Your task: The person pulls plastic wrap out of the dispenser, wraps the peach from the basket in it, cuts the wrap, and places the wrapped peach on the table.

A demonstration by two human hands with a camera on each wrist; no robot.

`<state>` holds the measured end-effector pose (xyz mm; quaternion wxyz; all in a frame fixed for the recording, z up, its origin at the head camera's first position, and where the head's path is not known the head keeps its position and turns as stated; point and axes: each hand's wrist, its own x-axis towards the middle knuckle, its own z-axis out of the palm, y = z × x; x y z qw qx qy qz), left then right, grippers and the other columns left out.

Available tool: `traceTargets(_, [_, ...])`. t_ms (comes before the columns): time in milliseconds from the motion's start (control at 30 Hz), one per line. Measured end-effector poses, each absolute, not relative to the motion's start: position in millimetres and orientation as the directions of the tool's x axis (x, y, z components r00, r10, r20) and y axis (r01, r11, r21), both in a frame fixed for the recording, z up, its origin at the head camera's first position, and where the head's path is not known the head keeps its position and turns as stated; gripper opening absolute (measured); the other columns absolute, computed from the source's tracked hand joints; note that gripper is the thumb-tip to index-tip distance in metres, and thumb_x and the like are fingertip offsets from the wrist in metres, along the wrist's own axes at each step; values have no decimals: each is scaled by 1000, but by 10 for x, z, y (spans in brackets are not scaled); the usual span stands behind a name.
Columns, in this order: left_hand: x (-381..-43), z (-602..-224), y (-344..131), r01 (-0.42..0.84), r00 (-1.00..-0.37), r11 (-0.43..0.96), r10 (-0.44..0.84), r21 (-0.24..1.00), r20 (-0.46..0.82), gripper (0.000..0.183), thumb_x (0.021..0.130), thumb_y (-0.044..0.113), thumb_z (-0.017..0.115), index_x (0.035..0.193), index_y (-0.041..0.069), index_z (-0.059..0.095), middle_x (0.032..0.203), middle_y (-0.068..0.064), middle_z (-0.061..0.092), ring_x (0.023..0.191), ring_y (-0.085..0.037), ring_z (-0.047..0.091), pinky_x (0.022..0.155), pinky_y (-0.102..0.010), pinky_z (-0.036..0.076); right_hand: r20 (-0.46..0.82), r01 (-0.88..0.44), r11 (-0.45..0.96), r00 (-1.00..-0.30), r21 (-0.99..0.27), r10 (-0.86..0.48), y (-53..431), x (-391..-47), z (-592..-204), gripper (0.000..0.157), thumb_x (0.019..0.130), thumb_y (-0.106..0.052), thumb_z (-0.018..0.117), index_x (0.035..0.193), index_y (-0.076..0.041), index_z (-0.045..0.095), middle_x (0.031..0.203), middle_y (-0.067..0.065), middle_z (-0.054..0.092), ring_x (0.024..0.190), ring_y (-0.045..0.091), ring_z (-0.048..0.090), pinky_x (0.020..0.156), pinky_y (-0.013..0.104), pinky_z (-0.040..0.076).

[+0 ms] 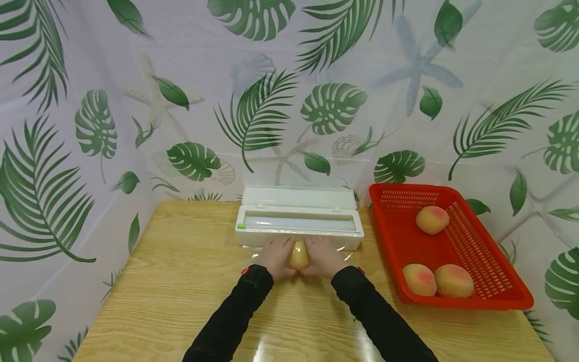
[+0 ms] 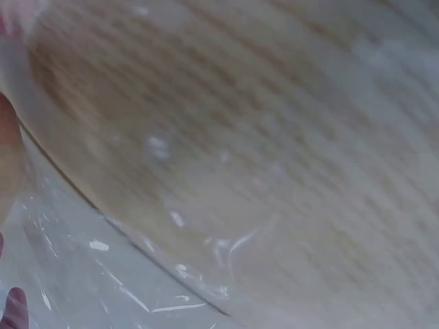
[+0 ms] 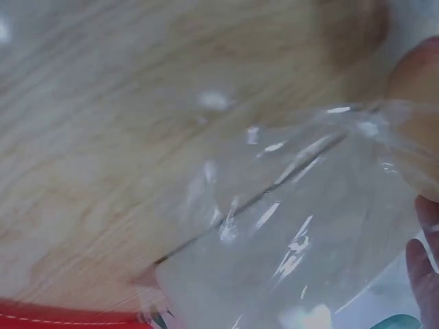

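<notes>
Between both hands, in the head view, is a yellowish peach [image 1: 299,255], right at the front of a white cling film dispenser [image 1: 296,241]. My left hand [image 1: 277,257] grips its left side and my right hand [image 1: 323,257] its right side, the thumbs close together at the near side. Clear cling film [image 3: 254,205] spreads out from the peach in the right wrist view, shiny and wrinkled, over the dispenser's edge. The left wrist view has only a sliver of the peach [image 2: 8,161] and a fingertip [image 2: 15,308] at its left border.
The dispenser's lid [image 1: 298,197] stands raised at the back, near the leaf-patterned curtain [image 1: 280,40]. To the right, a red plastic basket [image 1: 389,226] holds three more peaches. A wooden table [image 1: 181,281] lies under everything.
</notes>
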<state>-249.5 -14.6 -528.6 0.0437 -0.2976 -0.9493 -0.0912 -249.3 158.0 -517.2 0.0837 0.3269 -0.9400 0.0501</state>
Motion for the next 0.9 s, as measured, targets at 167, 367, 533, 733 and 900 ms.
traceTargets(167, [-2515,-5249,-141,585,-811,796,568,155,143,71,62,45,75,117,8,49,108,-3,54,99,-19,50,85,-35,39,197,-614,783,-784,-99,-589,1591,-2422,-5188,73,60,-40,78,110,2,45,98,11,55,92,26,51,85,40,39])
traceTargets(367, [-2557,-5266,-130,601,-799,784,579,156,163,66,61,49,73,109,9,52,101,-2,56,94,-19,52,83,-35,40,203,-597,801,-790,-39,-579,1585,-2395,-5198,76,59,-39,80,112,4,46,105,15,52,95,28,50,87,41,39])
traceTargets(533, [-2606,-5284,-147,609,-793,768,588,197,161,64,60,47,75,106,9,53,97,-1,57,91,-18,53,82,-32,41,247,-599,799,-782,-46,-572,1570,-2398,-5186,72,58,-37,80,109,4,49,101,15,51,88,28,52,80,40,43])
traceTargets(733, [-2634,-5276,-167,580,-810,746,572,326,130,63,60,40,78,106,8,50,90,-1,55,84,-17,52,76,-31,43,261,-597,800,-783,-59,-565,1564,-2413,-5171,67,58,-37,78,104,1,50,93,10,52,81,24,53,73,36,45])
traceTargets(900, [-2630,-5254,-179,558,-820,736,561,383,116,66,60,36,79,109,6,47,94,-3,55,87,-18,52,77,-32,43,266,-597,794,-789,-114,-554,1571,-2425,-5186,67,58,-36,79,105,1,49,92,11,53,80,24,53,72,36,45])
